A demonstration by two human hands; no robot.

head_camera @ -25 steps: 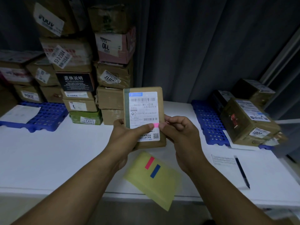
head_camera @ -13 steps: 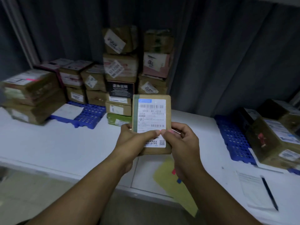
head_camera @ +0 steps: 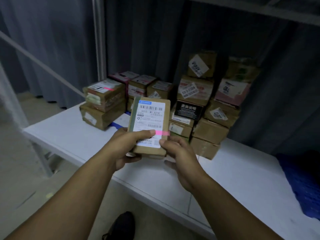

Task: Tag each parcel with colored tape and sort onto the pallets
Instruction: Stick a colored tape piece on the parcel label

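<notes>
Parcel (head_camera: 149, 125), a flat brown box with a white barcode label, held upright in both hands above the near edge of a white desk (head_camera: 225, 179). The left hand (head_camera: 128, 146) grips its lower left side: the thumb lies flat across the label, and the other fingers (head_camera: 133, 157) wrap under and behind the box. A strip of pink tape (head_camera: 162, 133) runs from under that thumb's tip to the parcel's right edge. The right hand (head_camera: 180, 158) holds the lower right corner, its thumb tip on the label just below the tape, the index finger curled behind the edge and the remaining fingers loosely bent beneath. Both bare forearms reach up from the bottom of the frame. Beyond the fingers, stacked cardboard boxes (head_camera: 204, 108) stand against a dark curtain (head_camera: 155, 40). Far to the right of the right hand, a blue pallet (head_camera: 301, 187) lies on the desk. Below the wrists, a dark shoe (head_camera: 121, 226) shows on the floor.
</notes>
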